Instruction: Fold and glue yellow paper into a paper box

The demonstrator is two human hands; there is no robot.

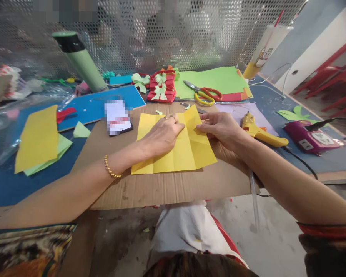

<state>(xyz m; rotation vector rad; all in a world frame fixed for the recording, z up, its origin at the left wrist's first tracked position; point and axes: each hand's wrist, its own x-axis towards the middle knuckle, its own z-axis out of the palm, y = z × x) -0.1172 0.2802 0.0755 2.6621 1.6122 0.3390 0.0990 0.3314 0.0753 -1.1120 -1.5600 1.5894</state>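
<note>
A sheet of yellow paper (173,161) with several fold lines lies on a brown cardboard piece (161,192), its right part lifted at an angle. My left hand (168,134) rests on its middle with fingers curled, holding the sheet down; the fingertips are partly hidden. Near the right edge, my right hand (219,129) pinches the paper between thumb and fingers. A few small green scraps (159,112) lie just beyond the sheet. Left of it is a phone (118,117), its screen blurred.
Scissors (202,92) lie on green paper sheets (216,79) at the back, beside red pieces with green bows (161,86). A yellow glue gun (259,132) and purple power box (311,136) sit at right. A green bottle (80,61) and a drink cup (266,54) stand behind.
</note>
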